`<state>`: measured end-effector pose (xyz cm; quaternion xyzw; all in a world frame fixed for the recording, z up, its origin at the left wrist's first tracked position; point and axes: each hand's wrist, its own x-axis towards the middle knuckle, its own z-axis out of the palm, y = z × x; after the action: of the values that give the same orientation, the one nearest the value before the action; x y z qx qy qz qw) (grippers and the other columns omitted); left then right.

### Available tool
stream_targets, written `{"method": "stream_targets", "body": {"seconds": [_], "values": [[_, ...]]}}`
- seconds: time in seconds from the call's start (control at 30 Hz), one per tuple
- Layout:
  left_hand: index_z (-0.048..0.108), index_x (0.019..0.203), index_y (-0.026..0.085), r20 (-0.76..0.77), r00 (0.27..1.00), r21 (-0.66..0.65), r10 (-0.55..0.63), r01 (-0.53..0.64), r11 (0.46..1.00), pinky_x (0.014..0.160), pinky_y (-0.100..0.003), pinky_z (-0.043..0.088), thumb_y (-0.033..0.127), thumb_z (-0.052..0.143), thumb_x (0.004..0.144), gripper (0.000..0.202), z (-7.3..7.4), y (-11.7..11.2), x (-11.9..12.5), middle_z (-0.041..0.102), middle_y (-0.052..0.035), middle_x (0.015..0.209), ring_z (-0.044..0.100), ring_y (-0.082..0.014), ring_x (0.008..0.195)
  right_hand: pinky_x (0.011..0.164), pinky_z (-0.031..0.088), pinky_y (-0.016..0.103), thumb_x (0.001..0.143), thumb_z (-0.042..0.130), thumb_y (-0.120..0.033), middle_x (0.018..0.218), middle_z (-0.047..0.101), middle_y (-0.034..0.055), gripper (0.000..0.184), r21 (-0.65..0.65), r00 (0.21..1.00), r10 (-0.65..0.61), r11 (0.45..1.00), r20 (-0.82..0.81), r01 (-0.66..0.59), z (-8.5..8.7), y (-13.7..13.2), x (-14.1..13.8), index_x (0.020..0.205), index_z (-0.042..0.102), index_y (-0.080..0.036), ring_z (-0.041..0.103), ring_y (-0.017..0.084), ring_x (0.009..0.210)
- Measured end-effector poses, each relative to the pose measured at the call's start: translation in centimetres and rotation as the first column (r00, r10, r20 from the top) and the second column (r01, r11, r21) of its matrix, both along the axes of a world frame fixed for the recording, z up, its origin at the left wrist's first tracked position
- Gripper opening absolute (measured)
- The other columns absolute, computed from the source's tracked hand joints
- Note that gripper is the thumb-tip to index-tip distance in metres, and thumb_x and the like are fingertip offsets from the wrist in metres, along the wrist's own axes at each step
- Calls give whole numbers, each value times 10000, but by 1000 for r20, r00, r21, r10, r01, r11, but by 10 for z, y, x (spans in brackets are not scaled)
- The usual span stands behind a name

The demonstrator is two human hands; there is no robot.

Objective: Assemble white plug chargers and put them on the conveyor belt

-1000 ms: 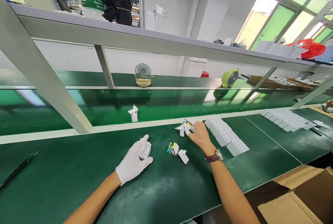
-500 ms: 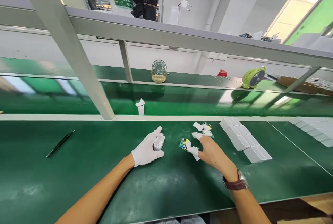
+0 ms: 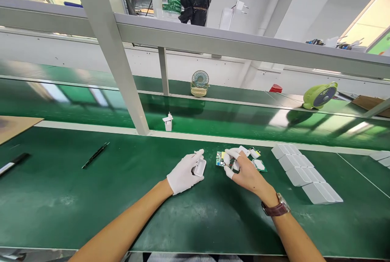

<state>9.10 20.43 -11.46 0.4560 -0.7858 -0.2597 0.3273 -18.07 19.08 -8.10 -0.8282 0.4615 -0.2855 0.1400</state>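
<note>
Nearest, the right wrist wears a watch [image 3: 276, 208] with a dark strap. The gloved left hand [image 3: 185, 173] rests on the green bench [image 3: 170, 229], fingers and thumb curled around a white housing [image 3: 200, 167], its hollow facing up. Just right of that housing, the right hand [image 3: 248, 172], with white covers on its fingertips, pinches a white plug piece [image 3: 236, 166] between thumb and fingers; a circuit board [image 3: 219, 159] juts from this grip towards the left hand, apart from the housing. Close beside the right hand, on its far side, lie more board pieces [image 3: 258, 165]. White cases [image 3: 304, 174] stand in slanting rows to its right. Well left of the left hand lie black tweezers [image 3: 96, 155], and a dark marker [image 3: 14, 164] farther out. Beyond the left hand, a white adapter [image 3: 168, 124] sits on a shiny green strip [image 3: 228, 120]. Farther still, a small fan [image 3: 199, 85] stands past the left hand, a lime-green fan [image 3: 317, 96] past and right of the right.
</note>
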Motion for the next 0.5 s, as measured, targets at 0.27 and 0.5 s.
{"method": "stream_targets", "body": {"seconds": [0.27,0.5], "values": [[377,1454,251,31,994,-123,101,-97,988,957,-428,513,179,717,733,801,-10,1,2,491,-131,1265,529,-272,1162,898,550,423,860,612,-185,1107,567,89,478,-65,932,180,984,314,-168,-8,-13,31,1319,487,-226,609,212,978],[430,1398,256,48,996,-146,70,-62,987,963,-420,515,162,709,753,708,-12,-7,0,532,-110,1256,556,-258,1139,593,566,301,856,597,-121,1224,529,108,539,-64,933,234,972,273,-225,-15,6,34,1349,443,-274,556,116,649]]}}
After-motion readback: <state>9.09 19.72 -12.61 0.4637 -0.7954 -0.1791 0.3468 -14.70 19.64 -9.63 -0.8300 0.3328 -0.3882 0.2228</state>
